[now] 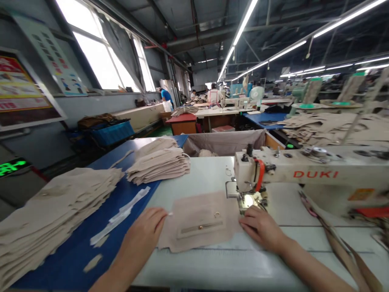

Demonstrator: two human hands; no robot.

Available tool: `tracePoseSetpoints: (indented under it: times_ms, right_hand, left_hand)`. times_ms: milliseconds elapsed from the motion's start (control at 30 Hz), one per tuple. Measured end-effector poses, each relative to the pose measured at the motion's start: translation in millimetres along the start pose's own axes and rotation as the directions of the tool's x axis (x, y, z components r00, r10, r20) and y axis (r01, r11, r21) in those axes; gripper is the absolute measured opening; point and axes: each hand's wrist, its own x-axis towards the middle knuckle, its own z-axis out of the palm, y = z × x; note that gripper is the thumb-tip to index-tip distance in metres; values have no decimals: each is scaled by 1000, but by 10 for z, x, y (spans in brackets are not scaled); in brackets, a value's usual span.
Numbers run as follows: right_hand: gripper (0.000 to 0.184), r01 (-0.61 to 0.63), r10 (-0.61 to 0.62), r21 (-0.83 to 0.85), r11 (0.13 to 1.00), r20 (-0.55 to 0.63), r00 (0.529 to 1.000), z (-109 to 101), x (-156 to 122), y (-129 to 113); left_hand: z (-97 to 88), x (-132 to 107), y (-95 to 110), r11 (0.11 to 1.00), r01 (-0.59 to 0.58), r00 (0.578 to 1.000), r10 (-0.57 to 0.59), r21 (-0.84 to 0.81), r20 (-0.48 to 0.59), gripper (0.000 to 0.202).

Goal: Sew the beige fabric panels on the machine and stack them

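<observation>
A beige fabric piece [199,221] with a zipper pocket lies flat on the white sewing table [212,267]. Its right edge reaches under the needle of the white DUKI sewing machine [304,172]. My left hand [146,235] rests on the fabric's left edge with the fingers curled and pinching it. At the fabric's right edge, just below the presser foot [249,200], my right hand [258,227] presses down with the fingers together and bent.
Two stacks of cut beige pieces sit on the blue table at left [45,219] and behind [159,162]. A white strip [121,215] lies on the blue surface. More cut pieces [328,127] pile behind the machine. Other workers stand far back.
</observation>
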Motion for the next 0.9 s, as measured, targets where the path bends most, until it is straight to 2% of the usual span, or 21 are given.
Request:
tracePoseSetpoints:
  times_ms: [100,200,300,367,467,633,900]
  right_hand:
    - [26,-8,8,-27,1000,-9,1000,-6,24,10]
    - [20,-7,7,-46,999,1,1000,-18,39,4]
    - [18,-6,6,-58,998,2,1000,-24,50,-6]
    - [17,-9,9,-64,998,0,1000,-17,55,-1]
    - [19,-27,27,-74,997,0,1000,-1,62,15]
    - [15,-54,55,-86,995,14,998,5,71,36]
    - [17,-76,79,-102,992,26,997,7,82,31]
  left_hand:
    - [442,240,546,981,-173,984,176,-82,27,30]
    - [830,468,1056,948,-292,951,302,-126,69,30]
    - [1106,624,1357,928,-341,925,360,-147,125,30]
    - [1215,670,1425,924,-348,917,370,-159,146,30]
    - [1273,674,1409,923,-330,921,361,-197,147,29]
    - [1229,658,1339,907,-306,915,363,-289,173,28]
    - [1190,701,1314,903,-313,890,387,-294,241,25]
